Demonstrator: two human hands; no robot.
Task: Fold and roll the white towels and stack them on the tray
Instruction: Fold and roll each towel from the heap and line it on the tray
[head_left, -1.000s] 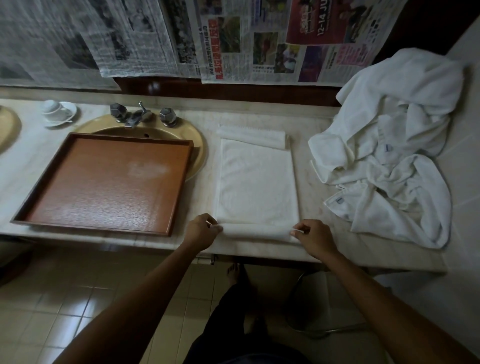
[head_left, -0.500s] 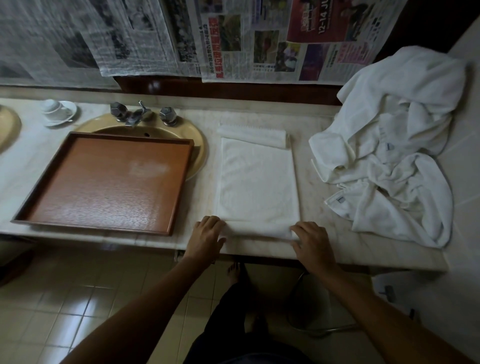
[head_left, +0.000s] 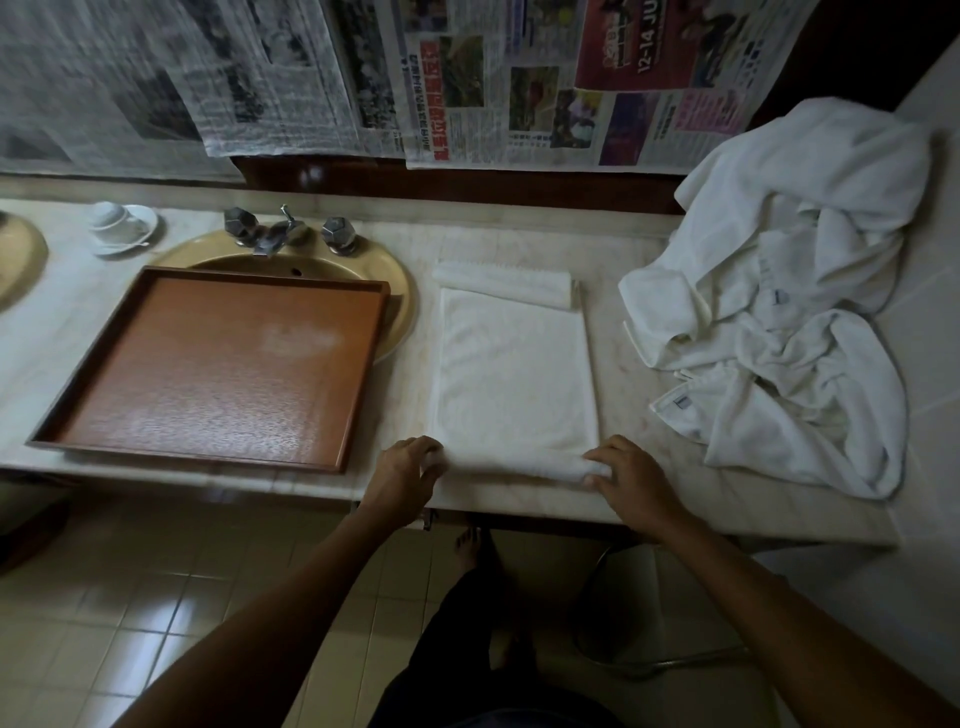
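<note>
I am looking at the pale marble counter (head_left: 675, 499), the bare brown wooden tray (head_left: 208, 364) and a heap of crumpled white towels (head_left: 779, 338) — then the flat folded white towel (head_left: 514, 374) I am rolling from its near edge. My left hand (head_left: 402, 475) and right hand (head_left: 631, 475) are curling loosely over the roll's ends — I should keep pressure even so it rolls straight.

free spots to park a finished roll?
Whole tray floor is bare. Counter strip between the flat towel and the towel pile is narrow. Right end is crowded by the pile; near edge taken by both hands.
</note>
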